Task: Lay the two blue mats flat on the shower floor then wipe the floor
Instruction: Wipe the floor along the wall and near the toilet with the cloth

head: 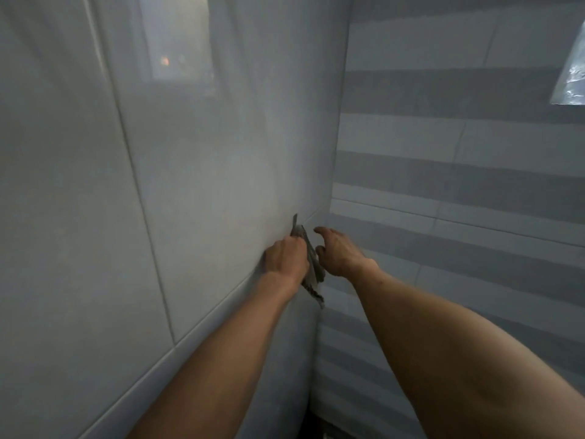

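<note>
Neither blue mat appears in the head view, and the shower floor itself is almost wholly out of frame; only a dark sliver at the 6 o'clock edge may belong to it, so whether the mats already lie flat cannot be told. The one task-related item visible is a grey cloth (311, 264), hanging in a crumpled strip at the corner where two walls meet, just below frame centre. The left hand (286, 256) has its grip clamped on the cloth's upper part and presses it against the plain tiled wall (190, 185) at 9 o'clock. The right hand (338, 251) is just beside the cloth at its 3 o'clock side, fingers spread apart and holding nothing, close to the striped tiled wall (459, 185). A shiny plastic-like object (571, 74) enters at 2 o'clock; its identity is unclear. Judged from this pose, the cloth is in hand, so the wiping stage seems near or begun, though the contact shown is with wall, not floor; floor wiping remains unconfirmed.
</note>
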Action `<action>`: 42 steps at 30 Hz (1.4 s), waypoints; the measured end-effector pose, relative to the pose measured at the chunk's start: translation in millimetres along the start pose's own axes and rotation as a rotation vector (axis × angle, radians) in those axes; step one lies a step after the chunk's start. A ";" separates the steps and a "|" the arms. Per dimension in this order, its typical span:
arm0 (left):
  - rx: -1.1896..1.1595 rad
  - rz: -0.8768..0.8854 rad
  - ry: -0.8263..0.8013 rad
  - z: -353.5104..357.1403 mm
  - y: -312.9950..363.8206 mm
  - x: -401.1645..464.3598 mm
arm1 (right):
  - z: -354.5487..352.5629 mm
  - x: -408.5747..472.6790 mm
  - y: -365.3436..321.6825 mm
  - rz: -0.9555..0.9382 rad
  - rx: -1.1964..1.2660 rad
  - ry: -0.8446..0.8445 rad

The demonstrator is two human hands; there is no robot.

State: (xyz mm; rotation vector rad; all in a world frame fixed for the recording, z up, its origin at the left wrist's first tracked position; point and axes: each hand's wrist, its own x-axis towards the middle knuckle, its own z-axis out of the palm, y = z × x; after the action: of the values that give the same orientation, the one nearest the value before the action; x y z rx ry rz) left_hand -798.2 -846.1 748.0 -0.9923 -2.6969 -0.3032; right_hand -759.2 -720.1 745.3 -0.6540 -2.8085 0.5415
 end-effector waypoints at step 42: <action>-0.361 0.573 -0.386 135.4 267.6 61.5 | -53.2 -161.8 326.7 0.721 0.200 0.125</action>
State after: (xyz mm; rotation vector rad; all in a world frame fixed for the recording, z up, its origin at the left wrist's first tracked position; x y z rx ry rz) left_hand -689.6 -571.5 667.2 -2.0512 -2.5543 -0.5335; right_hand -476.4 -505.8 645.9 -1.5919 -2.2966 0.8411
